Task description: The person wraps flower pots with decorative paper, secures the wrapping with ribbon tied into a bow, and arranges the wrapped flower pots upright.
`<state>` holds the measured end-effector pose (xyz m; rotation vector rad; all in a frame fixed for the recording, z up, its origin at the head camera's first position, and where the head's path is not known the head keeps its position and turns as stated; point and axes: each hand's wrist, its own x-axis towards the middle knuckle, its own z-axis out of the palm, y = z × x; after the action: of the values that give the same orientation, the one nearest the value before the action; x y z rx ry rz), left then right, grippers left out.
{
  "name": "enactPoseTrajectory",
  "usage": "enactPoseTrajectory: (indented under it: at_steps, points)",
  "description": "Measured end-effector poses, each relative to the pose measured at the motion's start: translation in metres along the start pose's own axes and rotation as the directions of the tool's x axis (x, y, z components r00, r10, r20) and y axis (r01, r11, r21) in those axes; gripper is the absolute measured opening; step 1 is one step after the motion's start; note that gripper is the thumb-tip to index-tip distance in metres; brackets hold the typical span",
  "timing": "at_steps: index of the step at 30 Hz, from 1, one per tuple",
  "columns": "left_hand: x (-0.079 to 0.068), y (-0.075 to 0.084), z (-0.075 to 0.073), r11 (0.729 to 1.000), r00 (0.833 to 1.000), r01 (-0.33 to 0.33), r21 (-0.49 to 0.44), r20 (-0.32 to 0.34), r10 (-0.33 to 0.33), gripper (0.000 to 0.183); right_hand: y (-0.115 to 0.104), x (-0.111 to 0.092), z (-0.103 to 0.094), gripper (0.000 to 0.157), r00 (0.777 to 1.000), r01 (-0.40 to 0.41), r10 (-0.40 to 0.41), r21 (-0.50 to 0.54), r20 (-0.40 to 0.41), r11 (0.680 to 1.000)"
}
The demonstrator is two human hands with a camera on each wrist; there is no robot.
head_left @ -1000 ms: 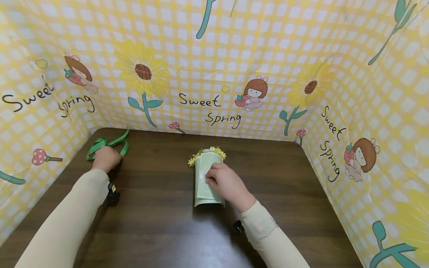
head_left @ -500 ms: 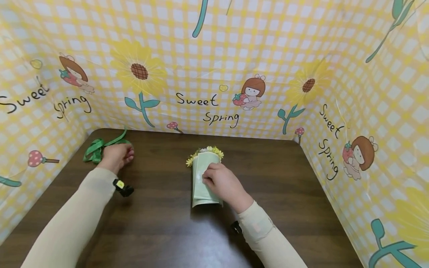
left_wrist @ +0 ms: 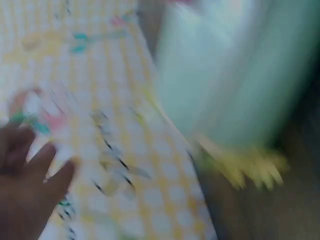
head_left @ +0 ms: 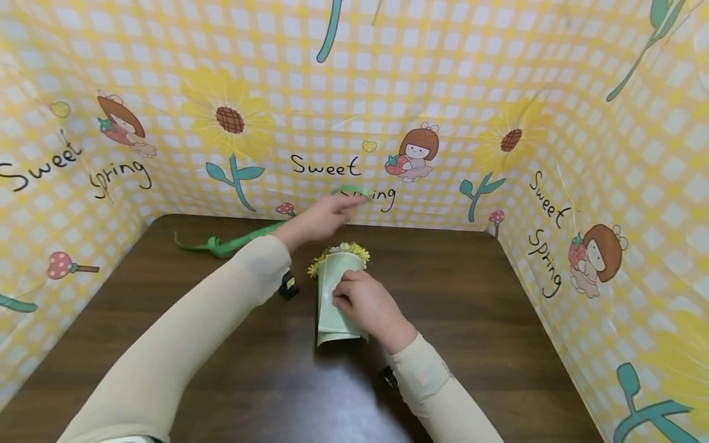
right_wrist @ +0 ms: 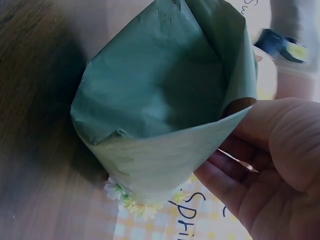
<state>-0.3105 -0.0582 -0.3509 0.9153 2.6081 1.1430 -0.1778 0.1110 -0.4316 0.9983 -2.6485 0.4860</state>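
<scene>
A rolled pale-green paper wrap lies on the table with small yellow and white flowers at its far end. My right hand pinches the overlapping paper edge. In the right wrist view, the wrap's near end gapes wide and its inside is darker green. Beyond the flowers, my left hand is raised with a green ribbon that trails off to the left. A blurred bit of ribbon shows past its fingertips; the exact grip is hidden. In the left wrist view that hand's fingers are blurred.
A dark wooden table carries everything. Yellow-checked cloth with printed flowers and lettering encloses it at the back and both sides. Dark wrist-camera mounts sit on the sleeves.
My left hand has gone from the far-left corner rightward to beyond the flowers, drawing the green ribbon out of its heap. My right hand stays on the paper wrap.
</scene>
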Motion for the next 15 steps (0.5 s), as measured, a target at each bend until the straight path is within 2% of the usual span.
enactPoseTrajectory:
  at_steps: [1,2,3,4,6,8,9,12,15]
  points:
    - [-0.001,0.008,0.003,0.999,0.992,-0.040,-0.010,0.121,0.041,0.046,-0.001,0.001,0.000,0.005,1.000,0.000,0.000,0.003,-0.002,1.000]
    - [-0.004,0.013,0.006,0.998,0.976,-0.062,-0.013,0.209,0.063,0.048,-0.003,0.001,0.000,0.005,1.000,0.001,-0.001,0.008,-0.003,1.000]
    - [-0.010,0.017,0.009,0.997,0.962,-0.078,-0.003,0.261,0.077,0.048,-0.004,0.002,0.001,0.005,1.000,0.001,-0.001,0.014,-0.002,1.000]
    - [-0.017,0.020,0.013,0.995,0.956,-0.098,0.019,0.279,0.088,0.046,-0.005,0.003,0.001,0.005,1.000,0.000,0.000,0.019,-0.003,1.000]
    - [-0.034,0.023,0.022,0.989,0.969,-0.117,0.087,0.226,0.095,0.042,-0.007,0.003,0.002,0.005,1.000,-0.003,0.003,0.028,0.000,1.000]
    - [-0.056,0.025,0.031,0.981,0.993,-0.072,0.181,0.108,0.053,0.035,-0.007,0.003,0.004,0.005,1.000,0.001,-0.001,0.026,-0.005,1.000]
    - [-0.067,0.026,0.036,0.975,0.999,-0.037,0.219,0.044,0.028,0.032,-0.007,0.003,0.004,0.004,1.000,0.004,-0.003,0.028,-0.006,1.000]
    - [-0.099,0.027,0.055,0.961,0.997,0.041,0.273,-0.080,-0.020,0.028,-0.005,0.001,0.004,0.005,1.000,0.006,-0.005,0.028,-0.028,1.000]
    - [-0.120,0.025,0.077,0.963,0.993,0.040,0.265,-0.122,-0.008,0.030,-0.001,-0.003,0.001,0.006,0.999,-0.009,0.011,0.039,-0.046,0.999]
